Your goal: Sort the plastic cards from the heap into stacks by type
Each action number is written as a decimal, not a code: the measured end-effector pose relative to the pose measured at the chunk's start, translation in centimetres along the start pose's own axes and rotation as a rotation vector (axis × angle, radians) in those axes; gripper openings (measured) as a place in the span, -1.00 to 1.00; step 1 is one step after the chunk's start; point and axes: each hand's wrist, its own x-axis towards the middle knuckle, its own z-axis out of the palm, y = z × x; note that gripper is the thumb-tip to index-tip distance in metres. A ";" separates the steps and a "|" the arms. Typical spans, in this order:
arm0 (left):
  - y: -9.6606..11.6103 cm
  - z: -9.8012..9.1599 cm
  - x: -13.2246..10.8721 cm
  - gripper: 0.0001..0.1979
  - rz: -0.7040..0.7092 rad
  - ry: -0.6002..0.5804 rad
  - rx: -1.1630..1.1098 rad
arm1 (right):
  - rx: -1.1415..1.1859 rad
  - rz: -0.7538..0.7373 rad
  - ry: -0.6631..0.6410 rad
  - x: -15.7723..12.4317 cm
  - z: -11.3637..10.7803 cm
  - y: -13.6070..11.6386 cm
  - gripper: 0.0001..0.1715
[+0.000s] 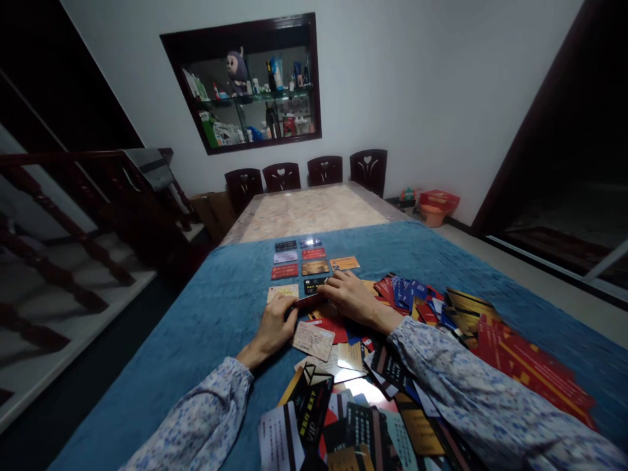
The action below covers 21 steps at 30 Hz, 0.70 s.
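My left hand (275, 322) and my right hand (349, 298) meet over the cards in the middle of the cloth. Between their fingers is a thin dark red card (307, 301), seen nearly edge-on and gripped at both ends. Just beyond it, a black card (314, 285) and a cream card (283, 292) lie flat. Farther off, more cards are set out in rows, among them a red card (284, 271), a gold card (314, 267) and an orange card (345, 263). A pale printed card (314, 340) lies loose below my hands.
A jumbled heap of cards (373, 425) spreads near me and under my right forearm. More red cards (530, 373) lie fanned at the right. The blue cloth (196, 347) covers the table's near part. Several dark chairs (367, 169) stand at the far end; a railing (59, 261) is at left.
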 end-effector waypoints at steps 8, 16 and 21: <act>-0.4 0.3 0.2 -0.84 -0.018 -0.004 0.022 | -0.029 -0.023 0.053 -0.1 0.4 0.0 -0.76; -0.5 -0.2 1.0 -0.82 -0.068 0.023 -0.004 | -0.087 -0.020 0.087 0.0 0.0 -0.4 -0.62; -0.6 -0.7 1.4 -0.78 -0.078 0.030 -0.019 | -0.136 -0.016 0.136 0.1 0.1 -0.5 -0.59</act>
